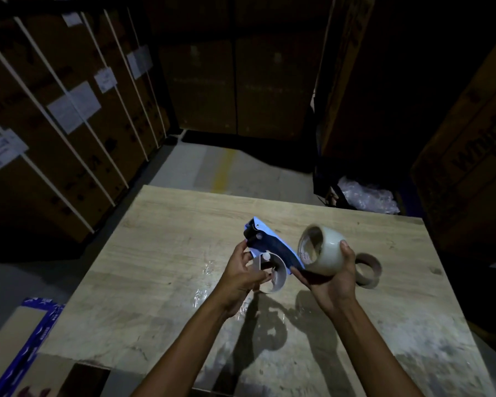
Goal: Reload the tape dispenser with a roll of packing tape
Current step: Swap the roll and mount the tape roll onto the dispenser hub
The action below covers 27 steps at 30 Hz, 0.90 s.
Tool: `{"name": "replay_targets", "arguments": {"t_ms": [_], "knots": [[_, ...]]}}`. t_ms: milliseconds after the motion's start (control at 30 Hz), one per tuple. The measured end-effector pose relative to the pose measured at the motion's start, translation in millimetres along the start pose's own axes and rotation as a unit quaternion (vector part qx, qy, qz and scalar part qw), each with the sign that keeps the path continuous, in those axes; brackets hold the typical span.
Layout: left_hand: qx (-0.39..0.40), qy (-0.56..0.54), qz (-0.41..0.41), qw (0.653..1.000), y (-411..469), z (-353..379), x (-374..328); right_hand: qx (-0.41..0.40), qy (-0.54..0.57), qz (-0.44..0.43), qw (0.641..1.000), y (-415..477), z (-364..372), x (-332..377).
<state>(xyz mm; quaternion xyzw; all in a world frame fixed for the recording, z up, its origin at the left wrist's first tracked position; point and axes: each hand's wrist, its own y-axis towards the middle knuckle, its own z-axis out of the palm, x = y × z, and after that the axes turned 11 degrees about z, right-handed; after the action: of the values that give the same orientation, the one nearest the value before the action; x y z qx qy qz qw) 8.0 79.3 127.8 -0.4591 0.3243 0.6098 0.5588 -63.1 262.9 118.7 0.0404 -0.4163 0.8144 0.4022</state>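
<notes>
My left hand (245, 272) grips a blue tape dispenser (269, 243) above the wooden table (161, 282). The dispenser's white round spool (275, 272) faces me, with no roll on it. My right hand (331, 277) holds a full roll of pale packing tape (322, 250) just right of the dispenser, its open core tilted toward the spool. The roll looks slightly blurred. An empty brown cardboard tape core (368, 270) lies on the table behind my right hand, partly hidden by it.
Tall cardboard boxes with white straps (69, 116) line the left side, and more boxes stand behind and to the right. Crumpled clear plastic (367, 196) sits past the table's far right corner. A blue-edged carton (26, 339) lies low on the left. Scraps of clear film (206, 270) lie on the table.
</notes>
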Motion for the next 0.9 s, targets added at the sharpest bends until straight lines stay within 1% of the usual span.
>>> {"name": "replay_targets", "arguments": {"t_ms": [133,300,367,433,533,600,700,767,900], "knots": [[-0.012,-0.040,-0.045,0.998,-1,4,-3,0.008,0.014,0.046,0.999,8,-3,7],[-0.035,-0.081,-0.069,0.994,0,6,0,0.004,-0.045,0.034,0.998,8,6,13],[-0.052,-0.095,-0.072,0.991,1,7,3,0.002,-0.081,0.013,0.997,5,11,15],[-0.075,-0.108,-0.071,0.989,3,9,5,-0.012,-0.136,-0.026,0.990,2,14,18],[-0.098,-0.103,-0.054,0.988,6,13,5,-0.031,-0.223,-0.101,0.969,0,9,18],[-0.103,-0.096,-0.037,0.989,7,19,3,-0.025,-0.264,-0.148,0.953,-2,1,14],[-0.111,-0.083,-0.017,0.990,10,25,5,0.003,-0.298,-0.194,0.934,-10,-6,5],[-0.117,-0.068,-0.004,0.991,13,28,8,0.018,-0.314,-0.211,0.926,-14,-7,-3],[-0.101,-0.030,0.023,0.994,11,40,7,0.025,-0.334,-0.202,0.920,-17,-11,-16]]}}
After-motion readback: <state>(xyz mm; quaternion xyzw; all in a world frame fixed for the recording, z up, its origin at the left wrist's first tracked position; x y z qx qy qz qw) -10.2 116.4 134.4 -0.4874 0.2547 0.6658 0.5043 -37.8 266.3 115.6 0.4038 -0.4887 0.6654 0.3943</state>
